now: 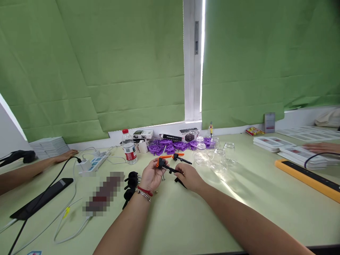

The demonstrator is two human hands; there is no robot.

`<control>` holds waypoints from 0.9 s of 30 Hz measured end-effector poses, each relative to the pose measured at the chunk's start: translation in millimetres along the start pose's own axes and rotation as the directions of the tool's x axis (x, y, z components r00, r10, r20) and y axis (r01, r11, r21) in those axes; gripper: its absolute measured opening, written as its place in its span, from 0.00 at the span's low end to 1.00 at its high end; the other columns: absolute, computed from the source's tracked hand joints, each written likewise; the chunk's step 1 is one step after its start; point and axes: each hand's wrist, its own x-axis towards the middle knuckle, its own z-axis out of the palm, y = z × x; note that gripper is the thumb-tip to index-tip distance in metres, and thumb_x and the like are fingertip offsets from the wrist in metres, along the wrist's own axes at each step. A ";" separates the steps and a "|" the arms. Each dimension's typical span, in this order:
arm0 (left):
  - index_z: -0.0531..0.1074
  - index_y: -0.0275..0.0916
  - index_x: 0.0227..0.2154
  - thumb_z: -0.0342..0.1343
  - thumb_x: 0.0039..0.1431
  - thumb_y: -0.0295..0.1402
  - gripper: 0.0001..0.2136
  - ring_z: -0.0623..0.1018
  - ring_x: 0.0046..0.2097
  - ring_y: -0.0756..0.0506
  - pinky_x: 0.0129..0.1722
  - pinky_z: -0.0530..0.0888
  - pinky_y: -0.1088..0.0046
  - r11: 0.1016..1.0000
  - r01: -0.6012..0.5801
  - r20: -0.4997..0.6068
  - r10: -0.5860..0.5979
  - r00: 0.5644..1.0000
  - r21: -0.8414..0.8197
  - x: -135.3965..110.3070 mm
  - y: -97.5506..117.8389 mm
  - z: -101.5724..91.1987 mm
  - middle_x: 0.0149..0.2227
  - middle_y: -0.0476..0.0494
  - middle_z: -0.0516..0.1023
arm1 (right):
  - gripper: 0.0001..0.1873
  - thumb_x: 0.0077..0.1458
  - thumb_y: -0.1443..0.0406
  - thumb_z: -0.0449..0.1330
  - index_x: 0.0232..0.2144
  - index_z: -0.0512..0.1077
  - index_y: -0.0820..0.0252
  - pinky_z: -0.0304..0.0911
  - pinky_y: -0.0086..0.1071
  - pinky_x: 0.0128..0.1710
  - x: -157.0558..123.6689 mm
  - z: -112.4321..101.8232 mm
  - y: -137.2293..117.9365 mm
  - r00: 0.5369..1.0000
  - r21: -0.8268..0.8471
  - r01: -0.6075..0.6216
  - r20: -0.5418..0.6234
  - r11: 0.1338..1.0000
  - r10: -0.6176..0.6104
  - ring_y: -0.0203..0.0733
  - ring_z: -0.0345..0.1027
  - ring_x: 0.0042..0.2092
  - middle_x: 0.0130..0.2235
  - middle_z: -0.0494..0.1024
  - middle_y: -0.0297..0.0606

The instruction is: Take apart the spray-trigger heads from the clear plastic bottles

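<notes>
Between my two hands is a small black-and-orange bar tool [166,167], clamp-like in shape. My left hand [152,177], palm up with a red cord and metal bangles at the wrist, holds its orange-and-black head in the fingers. My right hand [188,176] pinches the far end of its black bar. A similar black-and-orange piece [178,158] lies just beyond on the table. Beside my left wrist sit several black knob-like parts [130,194] in a row. Metal screws near my left fingers are partly hidden.
Purple plastic parts [170,146], clear jars [219,157] and a water bottle [130,148] stand ahead. To the left are a power strip [97,163], cables and a black tablet [42,198]. An orange-and-black bar [308,179] and card stacks lie right. Other people's arms reach in at both sides.
</notes>
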 end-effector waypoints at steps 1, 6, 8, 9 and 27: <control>0.67 0.34 0.32 0.46 0.53 0.21 0.07 0.78 0.37 0.43 0.41 0.76 0.59 1.000 -0.004 0.009 0.004 1.000 0.001 -0.6 -0.7 0.3 0.32 0.39 0.75 | 0.03 0.53 0.66 0.55 0.28 0.67 0.58 0.53 0.29 0.32 -0.4 0.4 -0.2 1.000 0.028 0.003 -0.001 1.000 -0.003 0.38 0.63 0.33 0.30 0.73 0.34; 0.67 0.39 0.36 0.50 0.51 0.23 0.10 0.76 0.38 0.49 0.43 0.74 0.69 0.983 -0.163 -0.003 0.164 0.987 0.090 -1.5 -5.5 1.3 0.35 0.45 0.74 | 0.04 0.54 0.65 0.52 0.30 0.66 0.58 0.55 0.29 0.30 -2.2 5.7 -0.2 1.000 0.176 -0.016 0.017 0.984 0.013 0.37 0.65 0.30 0.28 0.71 0.33; 0.68 0.42 0.39 0.50 0.50 0.22 0.14 0.75 0.42 0.50 0.45 0.72 0.72 0.933 -0.305 -0.011 0.312 0.950 0.190 -1.7 -6.4 1.7 0.41 0.46 0.73 | 0.05 0.55 0.64 0.52 0.31 0.66 0.58 0.56 0.29 0.28 -3.3 8.9 -0.6 0.997 0.244 -0.055 0.061 0.968 0.041 0.37 0.66 0.29 0.26 0.70 0.33; 0.68 0.42 0.39 0.49 0.49 0.23 0.14 0.74 0.46 0.50 0.46 0.71 0.72 0.895 -0.369 0.003 0.380 0.925 0.251 -2.2 -6.3 1.8 0.44 0.46 0.73 | 0.05 0.55 0.63 0.52 0.31 0.66 0.58 0.56 0.28 0.28 -4.0 10.6 -1.0 0.995 0.288 -0.077 0.086 0.955 0.054 0.37 0.66 0.28 0.25 0.70 0.32; 0.64 0.40 0.44 0.55 0.57 0.34 0.13 0.65 0.58 0.41 0.59 0.58 0.58 0.276 -0.653 0.449 0.539 0.712 0.705 -9.1 -3.1 -3.8 0.54 0.35 0.67 | 0.15 0.50 0.55 0.59 0.27 0.62 0.60 0.43 0.26 0.20 -7.6 7.6 -20.8 0.952 0.782 -0.299 0.284 0.547 0.115 0.25 0.48 0.19 0.22 0.65 0.27</control>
